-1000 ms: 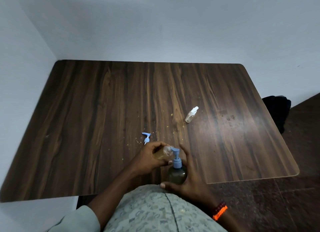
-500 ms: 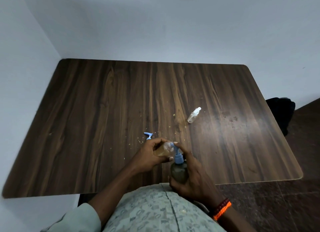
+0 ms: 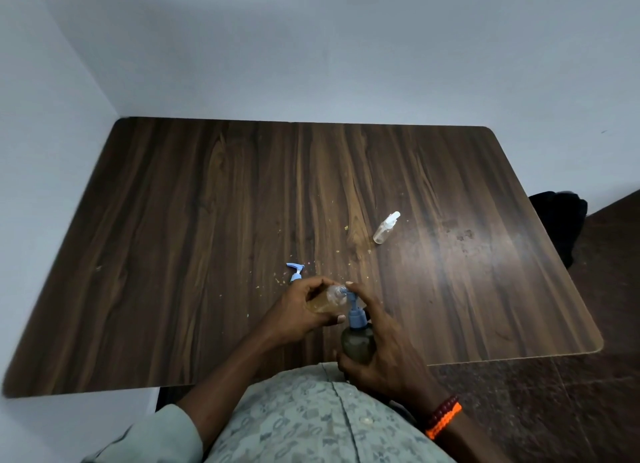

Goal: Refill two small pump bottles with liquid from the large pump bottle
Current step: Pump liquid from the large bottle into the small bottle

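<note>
My right hand (image 3: 388,355) grips the large dark pump bottle (image 3: 357,344) near the table's front edge, with a fingertip on top of its blue pump head (image 3: 354,310). My left hand (image 3: 298,315) holds a small clear bottle (image 3: 329,300) with amber liquid, tilted so its open mouth meets the pump's spout. That bottle's blue pump cap (image 3: 296,272) lies on the table just left of my hands. A second small clear bottle (image 3: 386,228) with a white cap lies on its side further back to the right.
The dark wooden table (image 3: 207,220) fills a corner between two pale walls. Small crumbs are scattered near the middle. A black object (image 3: 561,220) sits on the floor beyond the table's right edge.
My right hand has closed around the large bottle, and its index finger has come up onto the pump head. The small bottle stays at the spout.
</note>
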Action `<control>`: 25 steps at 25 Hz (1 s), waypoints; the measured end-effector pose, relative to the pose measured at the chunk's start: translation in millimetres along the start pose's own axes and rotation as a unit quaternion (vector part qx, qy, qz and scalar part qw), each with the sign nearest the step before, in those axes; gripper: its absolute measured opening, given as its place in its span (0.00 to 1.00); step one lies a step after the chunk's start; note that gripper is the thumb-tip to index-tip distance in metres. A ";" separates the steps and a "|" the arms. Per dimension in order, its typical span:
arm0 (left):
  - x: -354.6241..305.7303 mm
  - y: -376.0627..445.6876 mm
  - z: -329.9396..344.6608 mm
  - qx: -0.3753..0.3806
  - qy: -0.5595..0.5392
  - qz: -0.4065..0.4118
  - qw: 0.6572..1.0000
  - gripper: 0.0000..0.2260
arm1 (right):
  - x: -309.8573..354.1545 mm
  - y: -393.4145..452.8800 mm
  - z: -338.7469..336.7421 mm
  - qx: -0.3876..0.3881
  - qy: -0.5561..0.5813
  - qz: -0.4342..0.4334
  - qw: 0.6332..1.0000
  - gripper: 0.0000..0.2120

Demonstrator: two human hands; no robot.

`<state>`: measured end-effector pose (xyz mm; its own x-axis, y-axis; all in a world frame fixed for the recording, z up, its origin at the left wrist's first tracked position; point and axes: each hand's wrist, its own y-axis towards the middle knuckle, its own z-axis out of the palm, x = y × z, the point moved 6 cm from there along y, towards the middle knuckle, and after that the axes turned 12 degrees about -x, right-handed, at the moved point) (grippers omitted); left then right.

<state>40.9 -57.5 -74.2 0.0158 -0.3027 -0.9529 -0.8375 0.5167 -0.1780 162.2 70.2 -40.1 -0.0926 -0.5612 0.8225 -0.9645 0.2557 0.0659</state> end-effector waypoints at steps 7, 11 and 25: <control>2.1 -3.8 4.5 0.013 -0.005 -0.010 1.000 0.19 | 2.8 -2.5 -1.3 -0.022 -0.003 0.015 1.000 0.41; 1.7 -2.8 3.4 0.008 -0.008 -0.008 1.000 0.20 | 2.3 -5.6 -2.8 -0.015 0.002 0.009 1.000 0.44; 9.9 -12.1 10.3 0.028 -0.003 -0.019 0.999 0.20 | 0.0 -11.8 -4.2 -0.015 0.018 0.022 0.999 0.36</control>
<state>56.8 -58.5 -84.0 0.0505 -0.3176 -0.9469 -0.8042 0.5492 -0.2272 174.6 70.5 -38.5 -0.1251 -0.5206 0.8446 -0.9516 0.3037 0.0463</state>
